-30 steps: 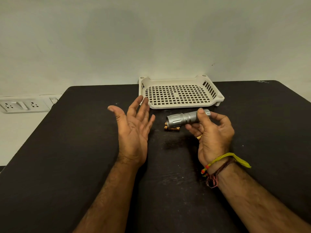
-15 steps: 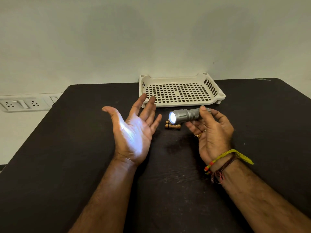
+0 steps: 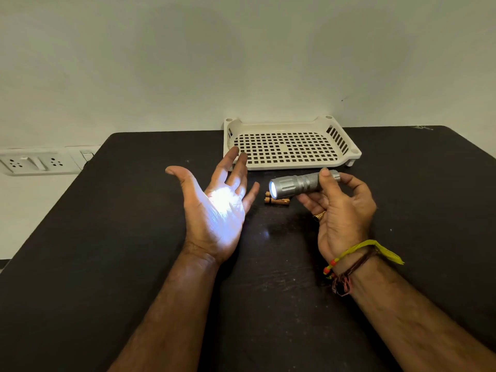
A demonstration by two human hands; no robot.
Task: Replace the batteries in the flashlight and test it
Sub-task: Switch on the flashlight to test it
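**Lit flashlight shining onto an open palm**

A short silver flashlight point(image 3: 298, 184) is held above a black table point(image 3: 107, 237), lying nearly level with its lens end pointing left; the lens glows white-blue. The right hand point(image 3: 342, 210) is closed around its rear half, thumb pressed on top of the knurled barrel and fingers curled beneath; a gold ring point(image 3: 319, 216) sits on one finger, and yellow and reddish-brown thread bands point(image 3: 349, 264) circle the wrist. To the left, the left hand point(image 3: 217, 208) is raised with palm up and turned toward the lens, fingers spread and holding nothing; a bright patch of light falls on the palm and the finger bases. On the tabletop just under the flashlight's head lie small copper-coloured batteries point(image 3: 276, 200), side by side; their exact number is hard to tell. Behind them, near the table's far edge, rests a cream perforated plastic tray point(image 3: 349, 154), against a pale wall; a white socket panel point(image 3: 37, 162) is mounted on the wall at far left.
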